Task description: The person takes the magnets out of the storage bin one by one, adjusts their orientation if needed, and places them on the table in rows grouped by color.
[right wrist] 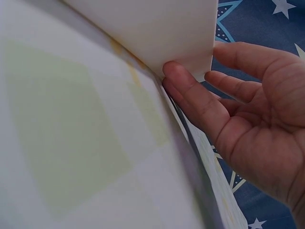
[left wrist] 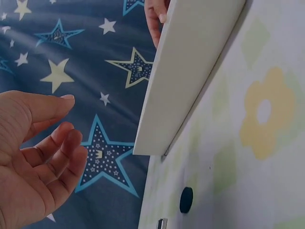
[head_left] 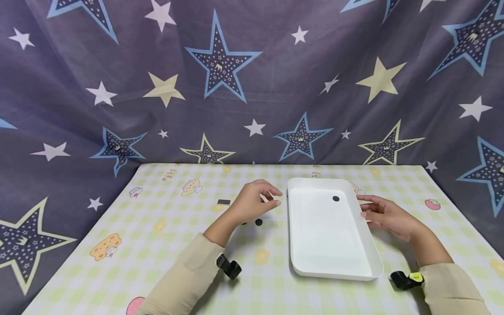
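A white rectangular tray (head_left: 330, 245) lies on the table, with a small black disc (head_left: 336, 198) near the far end of its floor. Just left of the tray, my left hand (head_left: 257, 199) hovers with fingers loosely bent and nothing in them. Below that hand, a second black disc (head_left: 258, 222) lies on the cloth, and another dark piece (head_left: 244, 223) is partly hidden by the wrist. My right hand (head_left: 387, 215) is at the tray's right side. In the right wrist view its fingertips (right wrist: 175, 71) rest against the outer wall, without gripping it.
A small dark rectangle with a pale edge (head_left: 223, 202) lies on the table left of my left hand. The checked tablecloth (head_left: 177, 245) has printed flowers and cartoon figures. Behind the table hangs a dark curtain (head_left: 271, 83) with stars.
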The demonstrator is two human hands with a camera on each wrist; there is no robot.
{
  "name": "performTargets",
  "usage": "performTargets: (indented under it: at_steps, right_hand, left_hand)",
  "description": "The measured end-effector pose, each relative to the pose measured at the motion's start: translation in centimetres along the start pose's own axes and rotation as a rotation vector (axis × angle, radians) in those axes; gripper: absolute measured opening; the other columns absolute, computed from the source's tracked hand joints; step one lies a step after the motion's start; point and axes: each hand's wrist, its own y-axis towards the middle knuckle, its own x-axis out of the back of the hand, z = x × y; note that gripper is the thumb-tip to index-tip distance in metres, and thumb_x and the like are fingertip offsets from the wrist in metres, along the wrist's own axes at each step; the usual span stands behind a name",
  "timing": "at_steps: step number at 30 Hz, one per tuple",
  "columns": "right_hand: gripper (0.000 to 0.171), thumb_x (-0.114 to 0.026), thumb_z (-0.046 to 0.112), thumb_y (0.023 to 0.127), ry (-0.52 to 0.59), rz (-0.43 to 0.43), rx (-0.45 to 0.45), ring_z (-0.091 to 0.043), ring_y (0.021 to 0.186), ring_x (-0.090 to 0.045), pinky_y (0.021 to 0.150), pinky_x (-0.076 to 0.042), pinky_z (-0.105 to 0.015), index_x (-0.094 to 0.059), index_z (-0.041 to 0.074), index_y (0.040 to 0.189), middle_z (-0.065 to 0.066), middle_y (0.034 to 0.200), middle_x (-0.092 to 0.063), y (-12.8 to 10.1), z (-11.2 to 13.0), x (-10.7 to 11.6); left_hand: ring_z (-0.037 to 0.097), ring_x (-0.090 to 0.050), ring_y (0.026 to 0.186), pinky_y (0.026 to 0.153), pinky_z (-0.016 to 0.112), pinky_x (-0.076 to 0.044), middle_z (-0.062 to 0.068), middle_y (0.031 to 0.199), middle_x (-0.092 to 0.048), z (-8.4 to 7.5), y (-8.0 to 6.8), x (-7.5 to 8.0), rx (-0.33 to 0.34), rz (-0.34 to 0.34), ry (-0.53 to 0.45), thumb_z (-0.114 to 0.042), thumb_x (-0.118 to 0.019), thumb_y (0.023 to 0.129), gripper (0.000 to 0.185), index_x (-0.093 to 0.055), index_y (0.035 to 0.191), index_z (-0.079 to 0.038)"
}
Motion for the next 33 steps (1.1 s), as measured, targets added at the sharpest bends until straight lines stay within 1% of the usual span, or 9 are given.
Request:
performTargets:
  at_steps: [7, 12, 16, 23, 27, 33]
  right_hand:
    - [0.067, -0.059, 0.011, 0.098, 0.006, 0.005, -0.001, -0.006, 0.103, -0.057, 0.083, -0.055, -0.034, -0.021, -0.01, 0.149, -0.039, 0.138, -0.033, 0.0, 0.0, 0.0]
    - [0.066, -0.058, 0.011, 0.098, 0.002, 0.006, 0.0, -0.006, 0.103, -0.057, 0.084, -0.055, -0.034, -0.021, -0.009, 0.149, -0.038, 0.138, -0.033, 0.0, 0.1, 0.0]
    - [0.066, -0.059, 0.011, 0.098, -0.003, 0.002, 0.002, -0.006, 0.103, -0.057, 0.084, -0.055, -0.034, -0.021, -0.01, 0.149, -0.039, 0.137, -0.034, 0.0, 0.1, 0.0]
    - [0.067, -0.059, 0.01, 0.098, 0.009, 0.006, 0.001, -0.007, 0.102, -0.058, 0.083, -0.055, -0.035, -0.021, -0.011, 0.148, -0.04, 0.136, -0.033, 0.0, 0.1, 0.0]
    - [0.067, -0.059, 0.01, 0.098, 0.006, 0.007, 0.004, -0.008, 0.102, -0.058, 0.083, -0.055, -0.035, -0.021, -0.011, 0.148, -0.04, 0.136, -0.034, 0.0, 0.1, 0.0]
    - [0.066, -0.059, 0.011, 0.098, -0.002, 0.003, 0.003, -0.007, 0.102, -0.058, 0.083, -0.055, -0.035, -0.022, -0.011, 0.148, -0.039, 0.136, -0.034, 0.0, 0.1, 0.0]
  left_hand:
    - [0.009, -0.063, 0.082, 0.067, 0.022, -0.052, 0.001, 0.102, -0.066, -0.6, 1.4, -0.7, -0.004, 0.037, -0.024, -0.01, -0.075, 0.087, 0.016, -0.074, 0.103, -0.01]
    - [0.009, -0.064, 0.08, 0.066, 0.021, -0.051, 0.003, 0.102, -0.068, -1.1, 2.5, -1.4, -0.023, 0.044, -0.002, -0.01, -0.076, 0.086, 0.017, -0.075, 0.103, -0.007]
    - [0.009, -0.063, 0.081, 0.066, 0.022, -0.05, 0.003, 0.102, -0.068, -1.3, 3.2, -1.9, -0.018, 0.051, -0.006, -0.01, -0.076, 0.086, 0.018, -0.074, 0.103, -0.006]
    - [0.006, -0.061, 0.081, 0.067, 0.02, -0.05, 0.001, 0.106, -0.067, -1.5, 4.4, -2.6, 0.016, 0.078, -0.013, -0.012, -0.075, 0.087, 0.017, -0.075, 0.104, -0.01]
    - [0.007, -0.061, 0.08, 0.067, 0.02, -0.049, 0.003, 0.104, -0.068, -1.8, 5.1, -2.9, 0.019, 0.091, -0.005, -0.013, -0.075, 0.087, 0.017, -0.075, 0.104, -0.011]
    - [0.009, -0.062, 0.081, 0.068, 0.019, -0.049, 0.007, 0.102, -0.069, -2.0, 6.1, -3.3, 0.006, 0.107, -0.004, -0.012, -0.074, 0.087, 0.017, -0.075, 0.104, -0.009]
